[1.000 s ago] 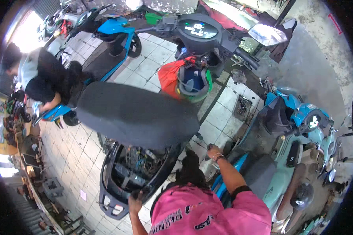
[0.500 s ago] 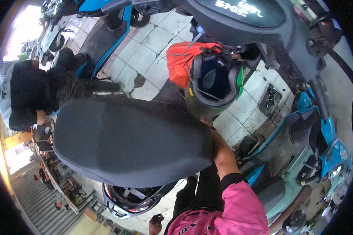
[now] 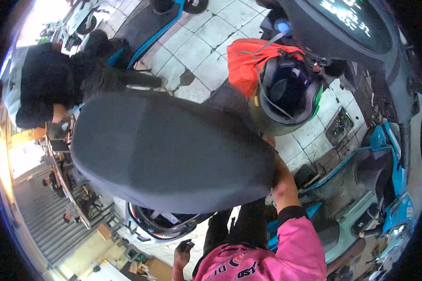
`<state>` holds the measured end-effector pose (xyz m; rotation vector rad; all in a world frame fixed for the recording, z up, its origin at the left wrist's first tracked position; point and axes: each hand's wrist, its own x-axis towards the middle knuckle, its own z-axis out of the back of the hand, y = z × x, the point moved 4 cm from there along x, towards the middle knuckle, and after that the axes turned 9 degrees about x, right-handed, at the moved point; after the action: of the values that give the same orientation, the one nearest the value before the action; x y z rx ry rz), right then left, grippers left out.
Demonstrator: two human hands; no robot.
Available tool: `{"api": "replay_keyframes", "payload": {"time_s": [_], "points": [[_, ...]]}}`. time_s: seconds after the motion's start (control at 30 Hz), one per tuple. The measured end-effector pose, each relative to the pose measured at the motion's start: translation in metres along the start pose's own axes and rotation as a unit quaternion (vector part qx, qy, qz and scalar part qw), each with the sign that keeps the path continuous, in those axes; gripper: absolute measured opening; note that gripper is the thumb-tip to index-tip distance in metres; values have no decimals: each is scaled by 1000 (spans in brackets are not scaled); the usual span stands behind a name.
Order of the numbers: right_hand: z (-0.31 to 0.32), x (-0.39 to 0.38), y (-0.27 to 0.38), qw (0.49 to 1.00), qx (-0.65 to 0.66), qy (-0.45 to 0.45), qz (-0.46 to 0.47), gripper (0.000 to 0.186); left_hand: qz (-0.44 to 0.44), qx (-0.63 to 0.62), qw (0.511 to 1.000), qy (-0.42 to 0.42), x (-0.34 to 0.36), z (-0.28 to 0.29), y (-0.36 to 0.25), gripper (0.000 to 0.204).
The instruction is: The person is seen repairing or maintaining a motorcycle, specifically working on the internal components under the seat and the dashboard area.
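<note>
The padded black seat point(image 3: 169, 150) of the scooter in front of me sits raised above the open rear body point(image 3: 159, 219). My right hand point(image 3: 269, 143) reaches to the seat's far right edge, just below a helmet point(image 3: 286, 93) with a dark lining; its fingers are mostly hidden there. Low in the view, my left hand point(image 3: 183, 253), beside the rear body, is closed on something small and dark that I cannot make out. An orange cloth bag point(image 3: 241, 65) lies against the helmet, below the handlebar housing point(image 3: 347, 28).
A person in dark clothes point(image 3: 47, 84) bends by a blue-and-black scooter point(image 3: 140, 33) at the left. A blue scooter point(image 3: 394, 178) stands on my right beside a mint one point(image 3: 347, 229). A grimy metal tray point(image 3: 338, 126) lies on the tiles. A long workbench point(image 3: 63, 182) runs behind at left.
My right arm has moved from beside the blue scooter to the seat's right edge. My view has tilted and come closer over the seat. The other person's leg is now stretched out.
</note>
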<state>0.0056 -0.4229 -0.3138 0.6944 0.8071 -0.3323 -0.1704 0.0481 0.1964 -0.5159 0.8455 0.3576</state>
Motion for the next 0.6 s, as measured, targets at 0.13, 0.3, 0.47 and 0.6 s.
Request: {"api": "replay_keyframes", "payload": {"time_s": [0.13, 0.3, 0.47, 0.6], "points": [[-9, -60, 2, 999, -44, 6, -3, 49, -137, 180, 972, -59, 0, 8, 30, 25], [-6, -210, 63, 987, -86, 134, -22, 55, 68, -19, 976, -207, -13, 66, 92, 28], [14, -362, 254, 975, 27, 192, 107, 50, 45, -170, 911, -374, -23, 172, 128, 32], [-22, -365, 410, 935, 289, 106, 176, 44, 12, -257, 909, -329, 10, 212, 130, 31]]}}
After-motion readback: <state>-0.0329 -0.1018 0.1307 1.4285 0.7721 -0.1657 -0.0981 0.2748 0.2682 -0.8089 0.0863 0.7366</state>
